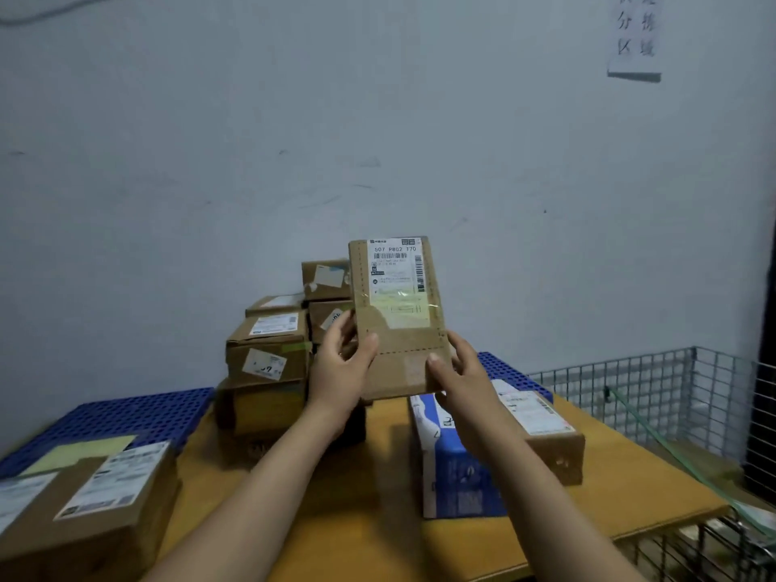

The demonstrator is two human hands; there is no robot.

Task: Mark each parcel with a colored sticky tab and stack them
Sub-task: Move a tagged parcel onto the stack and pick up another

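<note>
Orange-yellow tabletop (378, 518) fills the near field. A labelled carton (92, 510) lies flat well to the left of the left fingers, and a blue-and-white box (457, 472) sits just below the right fingers. We record both forearms reaching forward and upward from the bottom edge.

The left hand (342, 365) grips the held parcel (397, 312) at its lower left edge, thumb pressed on the front face. Its remaining fingers wrap behind and are only partly in view. The right hand (457, 371) mirrors this at the lower right corner, thumb flat on the front and fingers curled round the edge.

The held parcel stands upright in the air between the two sets of fingers. Its shipping label faces us and rises above the fingertips, and the parcel touches nothing else.

We judge it light and fairly stiff (a flat cardboard mailer, taped smooth over the label, so possibly slick there). The bare board at the lower edges, where it is held now, gives the better purchase. We see no coloured tab on its visible face.

Beyond the fingers, behind and to the left, the stack (268, 350) of brown parcels sits against the pale wall (168, 161).
</note>
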